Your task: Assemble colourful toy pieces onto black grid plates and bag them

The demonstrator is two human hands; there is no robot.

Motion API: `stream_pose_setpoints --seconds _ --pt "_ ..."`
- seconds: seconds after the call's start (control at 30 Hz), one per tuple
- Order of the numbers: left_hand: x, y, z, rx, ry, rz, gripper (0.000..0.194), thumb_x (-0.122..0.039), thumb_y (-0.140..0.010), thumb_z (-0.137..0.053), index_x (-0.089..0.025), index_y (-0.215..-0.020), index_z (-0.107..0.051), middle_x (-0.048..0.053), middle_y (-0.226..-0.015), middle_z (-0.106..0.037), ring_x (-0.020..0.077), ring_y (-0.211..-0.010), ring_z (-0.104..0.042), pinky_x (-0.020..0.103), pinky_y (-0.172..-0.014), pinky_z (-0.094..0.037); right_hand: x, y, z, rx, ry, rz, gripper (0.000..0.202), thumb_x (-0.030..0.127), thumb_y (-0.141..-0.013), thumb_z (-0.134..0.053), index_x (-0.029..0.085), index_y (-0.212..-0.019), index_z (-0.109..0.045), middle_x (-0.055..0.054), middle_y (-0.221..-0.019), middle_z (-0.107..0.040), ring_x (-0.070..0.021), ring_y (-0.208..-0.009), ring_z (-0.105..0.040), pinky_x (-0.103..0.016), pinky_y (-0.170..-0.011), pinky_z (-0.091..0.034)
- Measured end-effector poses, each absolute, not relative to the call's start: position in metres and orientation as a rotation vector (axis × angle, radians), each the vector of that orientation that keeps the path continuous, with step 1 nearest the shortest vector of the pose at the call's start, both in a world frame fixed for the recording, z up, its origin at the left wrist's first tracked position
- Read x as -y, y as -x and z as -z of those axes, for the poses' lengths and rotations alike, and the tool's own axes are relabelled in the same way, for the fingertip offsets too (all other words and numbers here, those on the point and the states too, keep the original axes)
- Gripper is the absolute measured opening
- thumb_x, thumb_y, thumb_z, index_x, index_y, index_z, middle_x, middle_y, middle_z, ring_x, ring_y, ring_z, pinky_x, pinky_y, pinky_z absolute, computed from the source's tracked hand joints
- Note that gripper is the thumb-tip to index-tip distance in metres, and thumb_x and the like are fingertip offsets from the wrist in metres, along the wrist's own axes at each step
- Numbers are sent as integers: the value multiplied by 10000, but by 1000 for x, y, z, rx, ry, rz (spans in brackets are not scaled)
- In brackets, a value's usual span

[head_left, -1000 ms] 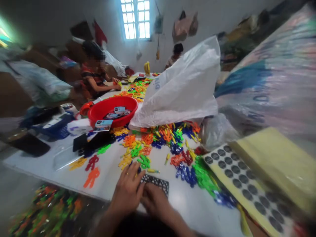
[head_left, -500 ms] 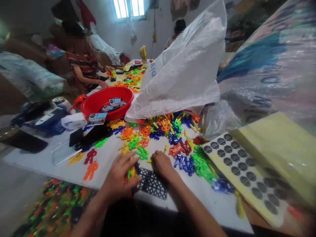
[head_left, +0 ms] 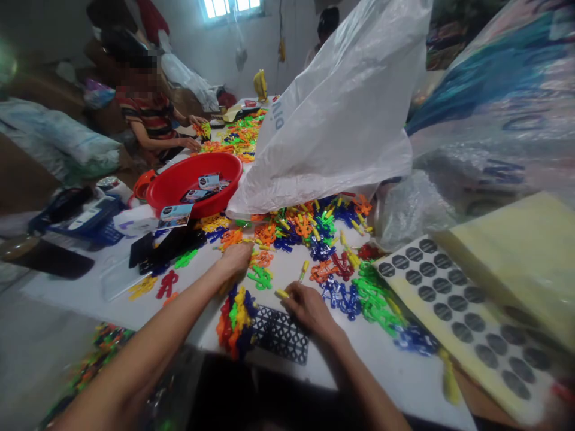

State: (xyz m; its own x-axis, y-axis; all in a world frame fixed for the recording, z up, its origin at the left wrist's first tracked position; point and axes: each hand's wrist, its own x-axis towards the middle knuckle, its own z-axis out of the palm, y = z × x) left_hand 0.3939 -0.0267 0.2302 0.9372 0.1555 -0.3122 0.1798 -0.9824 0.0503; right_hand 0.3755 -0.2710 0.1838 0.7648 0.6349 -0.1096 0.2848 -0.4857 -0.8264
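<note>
My left hand (head_left: pixel 238 258) is down among yellow and orange plastic figures (head_left: pixel 231 238), its fingers bunched; what they pinch, if anything, is hidden. My right hand (head_left: pixel 306 304) grips a small yellow stick (head_left: pixel 282 293) near the table's middle. Another yellow stick with a pale tip (head_left: pixel 304 268) is just beyond its fingers. Between my forearms is a black lattice plate (head_left: pixel 283 336). At its left end stands a tight cluster of red, orange, yellow, green and blue figures (head_left: pixel 236 323). A green figure (head_left: pixel 259 277) lies between my hands.
A red basin (head_left: pixel 195 179) with printed cards stands at the back left. A large white sack (head_left: pixel 332 120) rises behind the heap of figures. Sheets of dark round stickers (head_left: pixel 442 278) lie on the right, beside green figures (head_left: pixel 372 299). A co-worker (head_left: pixel 146 120) sits at the far left.
My left hand has left the figure cluster by the lattice plate and reached forward to the loose figures. My right hand has shifted slightly right with the yellow stick.
</note>
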Motion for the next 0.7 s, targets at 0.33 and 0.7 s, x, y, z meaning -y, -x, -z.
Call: stream_pose_setpoints --seconds 0.33,0.7 --pt "1 -371 -234 -393 -2905 113 375 -152 -858 -402 -114 -1213 -516 137 -1191 -621 232 -1082 -571 335 -923 -426 262 -386 -174 668 2172 -318 228 342 -914 -496 163 -916 -638 -42 -788 -646 -158 -703 -563 -253 -641 -381" --pt "74 -324 -321 594 -3196 -237 252 -117 -869 -489 -198 -1091 -576 41 -918 -666 202 -887 -609 349 -831 -465 239 -396 -235 951 2222 174 295 111 -809 -448 234 -1008 -627 -92 -987 -619 -234 -891 -585 -345 -773 -463"
